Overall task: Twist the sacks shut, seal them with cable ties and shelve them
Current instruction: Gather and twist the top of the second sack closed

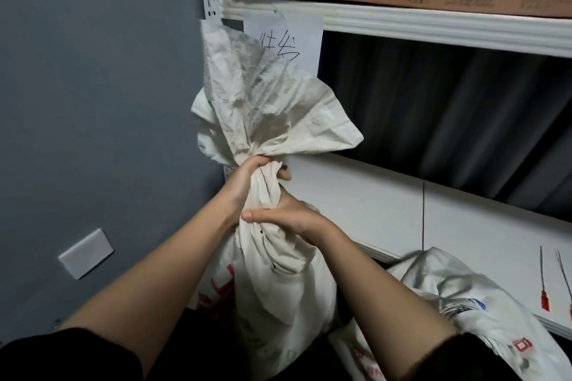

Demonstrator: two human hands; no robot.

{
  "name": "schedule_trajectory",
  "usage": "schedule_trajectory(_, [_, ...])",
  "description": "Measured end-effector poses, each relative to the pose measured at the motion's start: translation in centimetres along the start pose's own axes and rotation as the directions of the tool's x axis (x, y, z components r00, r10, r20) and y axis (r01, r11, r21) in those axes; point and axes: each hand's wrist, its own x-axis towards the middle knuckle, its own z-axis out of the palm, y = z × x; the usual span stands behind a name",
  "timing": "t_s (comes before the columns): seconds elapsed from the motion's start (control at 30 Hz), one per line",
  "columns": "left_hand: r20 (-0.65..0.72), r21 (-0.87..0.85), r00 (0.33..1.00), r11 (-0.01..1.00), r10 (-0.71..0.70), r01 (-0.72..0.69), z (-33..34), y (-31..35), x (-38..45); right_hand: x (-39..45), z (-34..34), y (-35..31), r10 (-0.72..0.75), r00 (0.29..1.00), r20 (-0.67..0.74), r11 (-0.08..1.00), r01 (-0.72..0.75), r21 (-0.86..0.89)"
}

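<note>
We hold a white sack (272,288) that stands in front of the white shelf (387,210). Our left hand (247,178) is wrapped tight around its twisted neck, up high. Our right hand (291,216) squeezes the neck just below. The loose top of the sack fans out above our hands. Another sack (464,309) lies to the right, low down. Cable ties (544,281) with red ends lie on the shelf.
</note>
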Motion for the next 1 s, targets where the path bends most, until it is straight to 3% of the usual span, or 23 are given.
schedule_trajectory(0.07, [-0.062,0.143,0.998,0.990,0.026,-0.017,0.2,-0.2,-0.1,-0.1,0.7,0.3,-0.023,0.993,-0.112,1.000,0.023,-0.003])
schedule_trajectory(0.13, [-0.141,0.324,0.987,0.946,0.072,-0.023,0.2,-0.3,0.0,0.3,1.3,0.9,-0.034,0.947,-0.320,0.999,0.023,-0.039])
schedule_trajectory(0.2, [-0.077,0.415,0.993,0.909,0.089,-0.049,-0.1,-0.5,-0.2,0.7,1.7,1.7,-0.018,0.885,-0.464,0.999,0.035,0.027])
schedule_trajectory(0.27, [-0.017,0.439,0.997,0.896,0.081,-0.065,-0.4,-1.7,-1.0,1.2,1.9,2.1,-0.007,0.854,-0.520,0.992,0.069,0.101])
schedule_trajectory(0.37, [-0.041,0.469,0.992,0.879,0.120,-0.087,-0.4,-4.0,-2.0,1.4,2.0,2.4,-0.042,0.833,-0.552,0.999,0.032,-0.028])
schedule_trajectory(0.47, [-0.064,0.600,0.985,0.795,0.159,-0.090,0.4,-4.1,-1.3,1.3,2.0,3.0,-0.014,0.858,-0.513,0.994,-0.041,-0.097])
schedule_trajectory(0.53, [-0.092,0.603,0.981,0.793,0.173,-0.084,0.6,-3.9,-0.2,1.1,2.0,2.8,-0.065,0.894,-0.444,0.963,-0.061,-0.263])
schedule_trajectory(0.63, [-0.215,0.491,0.963,0.870,0.162,-0.036,-0.3,-3.6,0.8,-0.3,1.6,1.6,-0.085,0.964,-0.251,0.832,-0.070,-0.550])
schedule_trajectory(0.67, [-0.232,0.461,0.965,0.887,0.126,-0.005,-0.7,-3.3,0.8,-0.9,1.2,1.2,-0.099,0.964,-0.247,0.773,-0.082,-0.630])
schedule_trajectory(0.73, [-0.260,0.442,0.963,0.895,0.066,0.058,-1.6,-2.8,1.3,-2.0,-0.4,0.4,-0.381,0.888,-0.257,0.505,-0.033,-0.863])
schedule_trajectory(0.8, [-0.276,0.492,0.961,0.862,0.026,0.118,-2.1,-2.2,1.6,-2.4,-2.1,-0.2,-0.709,0.704,-0.038,0.155,0.104,-0.982])
schedule_trajectory(0.83, [-0.255,0.573,0.967,0.809,0.024,0.131,-2.2,-2.0,1.5,-2.2,-2.9,-0.6,-0.759,0.636,0.140,-0.027,0.184,-0.982])
schedule_trajectory(0.9, [-0.125,0.723,0.992,0.686,0.018,0.079,-1.7,-1.7,1.2,-1.6,-4.4,-1.1,-0.666,0.625,0.408,-0.311,0.265,-0.913])
schedule_trajectory(1.0, [0.003,0.801,0.998,0.598,-0.061,0.034,-0.8,-1.4,0.0,-0.5,-6.3,-1.9,-0.489,0.730,0.478,-0.493,0.221,-0.842])
